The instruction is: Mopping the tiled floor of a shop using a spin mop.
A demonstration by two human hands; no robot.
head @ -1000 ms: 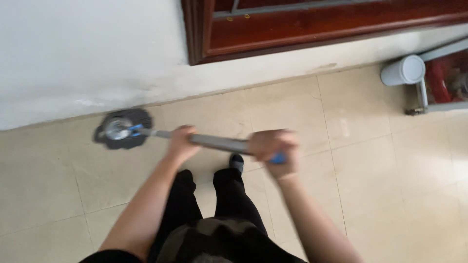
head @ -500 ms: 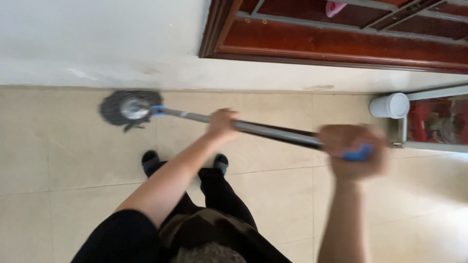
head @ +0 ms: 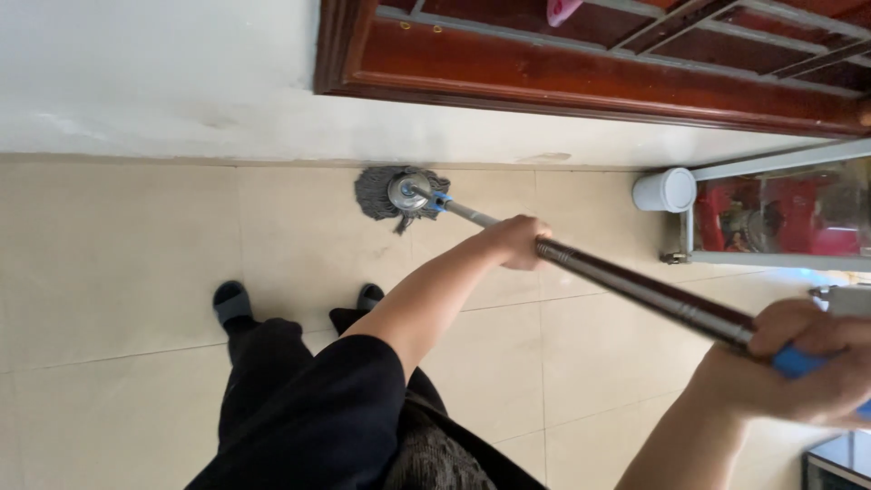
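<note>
Both hands grip the mop pole (head: 635, 286): left hand (head: 515, 241) midway, right hand (head: 803, 367) closed on its blue end. That spread presses the grey mop head (head: 399, 193) flat against the wall's (head: 163, 82) base.

The mop pole (head: 635, 289) looks like glossy polished metal, with a smooth blue plastic grip (head: 798, 361) at 4 o'clock; the mop head (head: 381, 192) is shaggy grey cloth strands round a shiny metal disc, on smooth, faintly glossy beige floor tiles (head: 118, 263); the door frame (head: 581, 73) at 12 o'clock is lacquered reddish wood
</note>
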